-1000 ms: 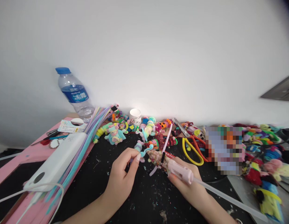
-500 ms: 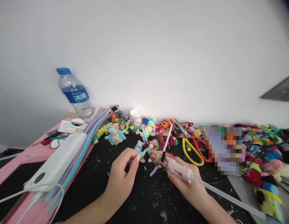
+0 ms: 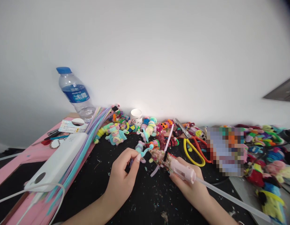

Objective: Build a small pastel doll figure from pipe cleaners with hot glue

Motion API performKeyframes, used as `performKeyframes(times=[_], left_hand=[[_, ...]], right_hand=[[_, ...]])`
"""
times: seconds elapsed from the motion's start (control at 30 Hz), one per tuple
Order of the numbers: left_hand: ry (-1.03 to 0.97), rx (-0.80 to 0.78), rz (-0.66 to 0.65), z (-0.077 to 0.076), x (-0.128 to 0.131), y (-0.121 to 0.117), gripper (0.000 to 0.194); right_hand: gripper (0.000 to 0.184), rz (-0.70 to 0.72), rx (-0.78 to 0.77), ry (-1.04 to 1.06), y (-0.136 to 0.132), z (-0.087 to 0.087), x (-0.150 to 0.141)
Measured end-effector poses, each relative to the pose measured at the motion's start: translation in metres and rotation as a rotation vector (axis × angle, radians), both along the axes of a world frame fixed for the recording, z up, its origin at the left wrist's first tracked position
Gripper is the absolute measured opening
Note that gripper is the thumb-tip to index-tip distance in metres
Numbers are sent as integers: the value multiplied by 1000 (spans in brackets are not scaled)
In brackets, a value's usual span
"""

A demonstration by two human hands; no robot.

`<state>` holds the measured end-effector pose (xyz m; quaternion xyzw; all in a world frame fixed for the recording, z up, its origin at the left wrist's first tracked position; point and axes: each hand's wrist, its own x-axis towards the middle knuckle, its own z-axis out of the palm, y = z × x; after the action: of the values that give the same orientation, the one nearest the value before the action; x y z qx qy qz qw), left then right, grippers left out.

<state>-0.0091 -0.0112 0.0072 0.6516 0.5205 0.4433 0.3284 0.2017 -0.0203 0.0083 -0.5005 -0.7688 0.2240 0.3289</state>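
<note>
My left hand (image 3: 126, 168) pinches a small pipe-cleaner figure (image 3: 139, 147) in pale blue and lilac, much of it hidden behind my fingers. A curled light-blue pipe-cleaner piece (image 3: 147, 149) sticks out from it to the right. My right hand (image 3: 190, 179) is wrapped round a pale pink hot glue gun (image 3: 182, 170), its front crusted with fuzz and glue. Its nozzle points left, close to the tip of the curled blue piece; whether they touch I cannot tell. A long translucent glue stick (image 3: 231, 194) runs out of the gun's back end.
Finished pipe-cleaner figures (image 3: 116, 134) line the wall. Scissors (image 3: 194, 150) with yellow and red handles lie beyond my right hand. Left are loose pipe cleaners (image 3: 88, 137), a white power strip (image 3: 58, 162) with a cable and a water bottle (image 3: 74, 92). A paper cup (image 3: 136, 117) stands behind.
The glue gun and my right hand have shifted very slightly to the right and down. My left hand keeps its pinch in the same place.
</note>
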Motion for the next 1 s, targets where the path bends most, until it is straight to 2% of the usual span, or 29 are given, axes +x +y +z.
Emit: performKeyframes(times=[0.2, 0.37, 0.47, 1.0], left_hand=[[-5, -16, 6, 0, 0, 0, 20], [-2, -22, 14, 0, -1, 0, 21], [-5, -25, 18, 0, -1, -1, 21], [-36, -47, 19, -1, 0, 0, 21]], right_hand=[[17, -19, 13, -16, 0, -1, 0], [2, -19, 13, -13, 1, 2, 0], [11, -15, 15, -4, 2, 3, 0], [5, -64, 27, -34, 2, -2, 2]])
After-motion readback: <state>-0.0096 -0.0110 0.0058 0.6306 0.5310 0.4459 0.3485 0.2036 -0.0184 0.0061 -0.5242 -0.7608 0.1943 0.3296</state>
